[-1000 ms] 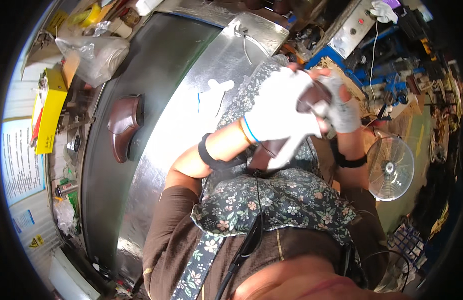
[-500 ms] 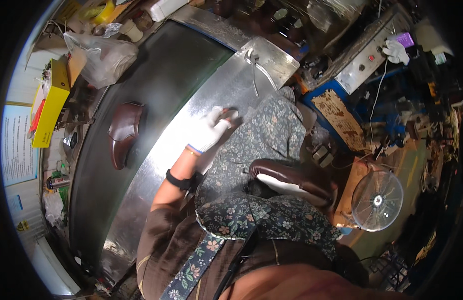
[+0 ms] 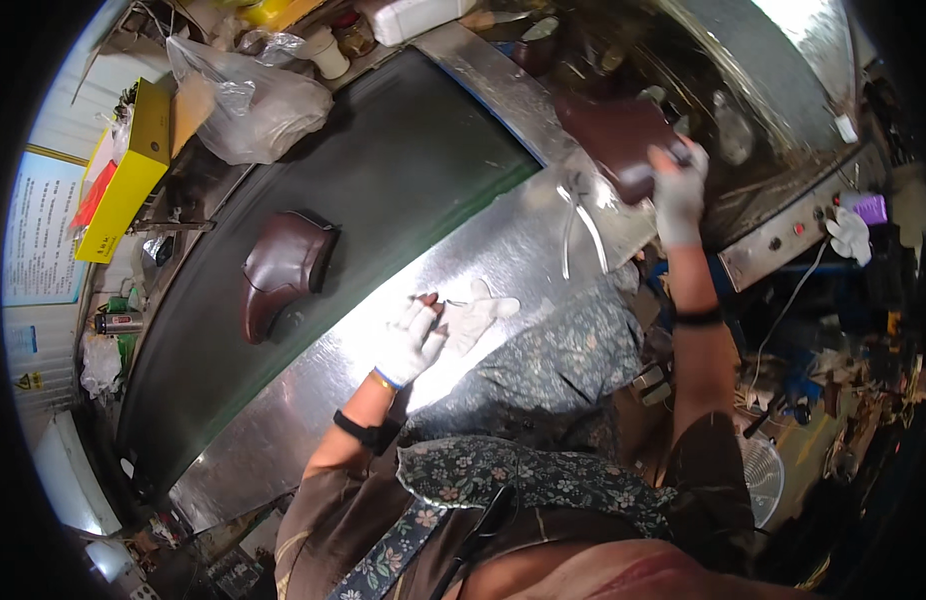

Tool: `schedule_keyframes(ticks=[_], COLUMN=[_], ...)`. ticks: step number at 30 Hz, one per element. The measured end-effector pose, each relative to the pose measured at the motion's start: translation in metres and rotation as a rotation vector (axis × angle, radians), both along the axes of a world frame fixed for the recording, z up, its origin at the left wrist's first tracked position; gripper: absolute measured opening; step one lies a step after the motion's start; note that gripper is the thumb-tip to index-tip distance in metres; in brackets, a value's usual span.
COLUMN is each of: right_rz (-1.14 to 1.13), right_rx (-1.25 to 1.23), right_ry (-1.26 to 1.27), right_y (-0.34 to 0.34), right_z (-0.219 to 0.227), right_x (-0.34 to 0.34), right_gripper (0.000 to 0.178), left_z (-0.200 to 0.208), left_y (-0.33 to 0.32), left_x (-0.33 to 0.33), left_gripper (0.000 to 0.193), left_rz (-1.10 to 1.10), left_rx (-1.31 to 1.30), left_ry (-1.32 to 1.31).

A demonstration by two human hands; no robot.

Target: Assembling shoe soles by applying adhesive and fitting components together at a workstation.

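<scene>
My right hand (image 3: 680, 195), in a white glove with bare fingertips, grips a dark brown leather boot (image 3: 613, 140) at the upper right, beyond the metal ledge. Motion blurs the boot slightly. My left hand (image 3: 411, 342), gloved likewise, hovers over the shiny metal ledge (image 3: 283, 430) with its fingers apart and nothing visible in them. Beside it lies a flat white glove (image 3: 483, 312). Farther along the ledge rest metal pincers (image 3: 586, 232) with long handles. Another brown ankle boot (image 3: 288, 265) lies on the dark green belt (image 3: 383, 170) to the left.
A clear plastic bag (image 3: 248, 105) and a yellow box (image 3: 128, 175) stand along the belt's far left side. At the right are a control panel (image 3: 803, 215) with buttons and a fan (image 3: 763, 470). A flowered apron (image 3: 543, 370) covers my lap.
The boot has left my lap and is now at the upper right in my right hand, which has come into sight. My left hand has drawn back slightly from the ledge's far part.
</scene>
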State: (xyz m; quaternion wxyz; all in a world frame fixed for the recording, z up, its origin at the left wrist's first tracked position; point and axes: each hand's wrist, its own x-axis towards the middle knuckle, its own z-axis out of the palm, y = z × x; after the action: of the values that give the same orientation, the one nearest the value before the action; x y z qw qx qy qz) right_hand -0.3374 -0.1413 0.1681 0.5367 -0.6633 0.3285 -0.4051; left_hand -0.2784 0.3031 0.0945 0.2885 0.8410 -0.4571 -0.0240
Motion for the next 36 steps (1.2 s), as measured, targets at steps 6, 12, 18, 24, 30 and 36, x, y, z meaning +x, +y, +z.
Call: schedule_keyframes(ticks=[6,12,18,24,30,36], right_rz=[0.203,0.201,0.582,0.620,0.051,-0.112], right_rx=[-0.427,-0.232,-0.526,0.010,0.083,0.131], right_ry=[0.931,0.904,0.614,0.538,0.668,0.435], right_y=[0.016,-0.069,-0.109,0.074,0.135,0.156], right_z=[-0.028,-0.054,-0.116,-0.009,-0.030,-0.137], right_x=[0.176,0.252,0.136,-0.087,-0.316,-0.366], right_gripper=[0.059,0.081,0.067,0.029,0.038,0.033], left_z=[-0.009,-0.002,-0.012,-0.017,0.009,0.010], left_y=[0.016,0.020,0.015,0.037,0.157,0.207], left_x=[0.000,0.002,0.014,0.031,0.144,0.196], left_gripper=[0.024,0.023,0.023,0.021,0.069,0.092], left_rz=[0.053,0.064,-0.011,0.134,0.827,0.820], left_rx=[0.015,0.009,-0.057,-0.157,0.223,0.459], left_ry=[-0.096,-0.090,-0.036,-0.109,-0.394,0.518])
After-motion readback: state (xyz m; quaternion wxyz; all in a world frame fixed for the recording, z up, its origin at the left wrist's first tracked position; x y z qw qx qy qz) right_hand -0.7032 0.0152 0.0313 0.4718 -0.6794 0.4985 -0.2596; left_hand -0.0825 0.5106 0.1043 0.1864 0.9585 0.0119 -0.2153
